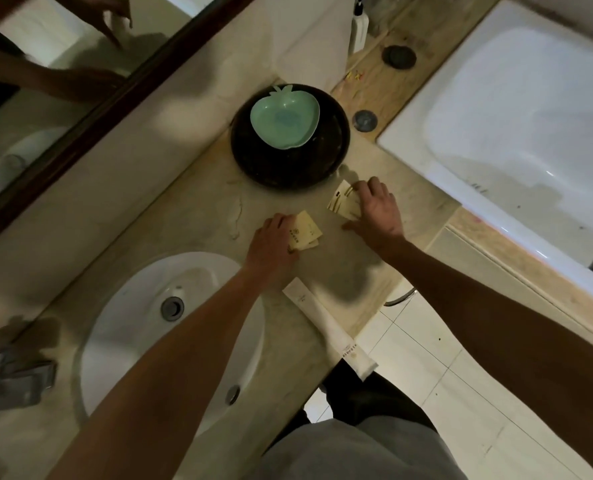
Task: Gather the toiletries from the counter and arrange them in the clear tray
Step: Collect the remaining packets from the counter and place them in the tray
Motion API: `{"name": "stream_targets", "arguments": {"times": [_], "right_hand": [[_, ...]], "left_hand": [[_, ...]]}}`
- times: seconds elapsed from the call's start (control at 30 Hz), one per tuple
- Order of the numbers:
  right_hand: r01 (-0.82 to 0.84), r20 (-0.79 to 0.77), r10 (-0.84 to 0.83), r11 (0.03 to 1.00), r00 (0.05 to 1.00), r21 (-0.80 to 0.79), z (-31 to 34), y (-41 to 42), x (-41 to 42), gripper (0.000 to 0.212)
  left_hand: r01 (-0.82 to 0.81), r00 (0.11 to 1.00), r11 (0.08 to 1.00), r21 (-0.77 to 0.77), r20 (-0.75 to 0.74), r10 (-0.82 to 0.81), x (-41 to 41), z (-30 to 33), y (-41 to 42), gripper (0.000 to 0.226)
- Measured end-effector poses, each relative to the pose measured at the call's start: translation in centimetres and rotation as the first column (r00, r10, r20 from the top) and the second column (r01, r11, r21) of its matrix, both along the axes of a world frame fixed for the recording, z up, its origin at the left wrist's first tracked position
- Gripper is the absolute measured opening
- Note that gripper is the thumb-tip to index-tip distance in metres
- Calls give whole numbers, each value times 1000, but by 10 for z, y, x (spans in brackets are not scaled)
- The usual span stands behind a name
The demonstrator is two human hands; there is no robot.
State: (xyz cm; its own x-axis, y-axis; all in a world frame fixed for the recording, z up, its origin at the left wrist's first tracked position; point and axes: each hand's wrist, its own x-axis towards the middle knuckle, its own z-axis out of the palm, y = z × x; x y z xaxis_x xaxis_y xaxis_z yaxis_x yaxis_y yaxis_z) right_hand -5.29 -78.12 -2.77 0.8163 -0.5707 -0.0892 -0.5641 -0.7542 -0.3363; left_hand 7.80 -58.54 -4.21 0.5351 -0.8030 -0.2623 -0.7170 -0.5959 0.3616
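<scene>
Three packets lie on the counter (198, 216). Nearest, a long white sachet (326, 330) overhangs the edge, untouched. Left hand (274, 244) presses a cream packet (307, 232), fingers curled over it; right hand (378, 213) splays flat on a printed packet (343, 202), apparently gathering. No clear tray is evident; a green dish (284, 116) sits beyond.

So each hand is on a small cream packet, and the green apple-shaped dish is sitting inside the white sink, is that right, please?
Not quite. The head view shows the green apple-shaped dish sitting in the dark round bowl on the counter, not in the white sink. The rest holds: the left hand and the right hand each rest on a small cream packet.
</scene>
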Motion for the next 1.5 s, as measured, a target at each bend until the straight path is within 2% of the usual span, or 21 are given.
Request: {"name": "stream_targets", "arguments": {"times": [0.13, 0.27, 0.3, 0.37, 0.5, 0.63, 0.73, 0.83, 0.9, 1.0, 1.1, 1.17, 1.3, 1.5], "right_hand": [[-94, -36, 94, 996, 995, 10, -6, 15, -13, 81], [-209, 113, 209, 978, 971, -9, -13, 29, -32, 33], [-212, 149, 214, 977, 965, -29, -13, 31, -33, 28], [-190, 137, 192, 981, 972, -33, -11, 32, -31, 36], [-285, -75, 286, 958, 955, 33, -9, 31, -32, 84], [-136, -23, 138, 988, 990, 78, -9, 27, -40, 96], [-112, -37, 116, 989, 993, 100, -8, 30, -33, 99], [-184, -81, 195, 975, 978, 125, -11, 35, -21, 99], [-251, -111, 265, 960, 958, 126, -13, 39, -16, 85], [-256, -138, 268, 962, 954, 96, -13, 42, -14, 69], [-212, -159, 227, 971, 961, 110, -14, 48, -17, 74], [-192, -152, 213, 971, 965, 144, -14, 56, -18, 76], [-233, -83, 246, 962, 966, 139, -4, 88, -9, 75], [-462, -54, 467, 883, 882, 84, 19, 209, 23, 75]], "left_hand": [[-46, 999, 998, 43, -6, 46, 8, 1, 12, 77], [-58, 998, 998, 34, -10, 58, 11, 2, 18, 78], [-57, 998, 998, 27, -12, 57, 12, 2, 19, 78], [-53, 998, 999, 6, -18, 53, 14, 3, 22, 78], [3, 1000, 999, -45, -25, -4, 18, 7, 28, 80], [63, 998, 998, -26, -17, -64, 28, 9, 35, 83], [80, 996, 997, -17, -30, -80, 33, 9, 36, 89], [82, 996, 996, 24, -49, -80, 30, 9, 32, 92], [125, 992, 990, 60, -22, -124, 26, 7, 29, 87], [164, 986, 973, 160, -7, -166, 20, 8, 28, 85], [168, 985, 964, 207, -7, -170, 14, 9, 31, 81], [170, 985, 970, 174, -6, -171, 8, 8, 44, 76], [62, 998, 996, 69, -21, -61, -5, 9, 93, 91], [-132, 991, 986, 102, 11, 132, -13, 28, 220, 80]]}}
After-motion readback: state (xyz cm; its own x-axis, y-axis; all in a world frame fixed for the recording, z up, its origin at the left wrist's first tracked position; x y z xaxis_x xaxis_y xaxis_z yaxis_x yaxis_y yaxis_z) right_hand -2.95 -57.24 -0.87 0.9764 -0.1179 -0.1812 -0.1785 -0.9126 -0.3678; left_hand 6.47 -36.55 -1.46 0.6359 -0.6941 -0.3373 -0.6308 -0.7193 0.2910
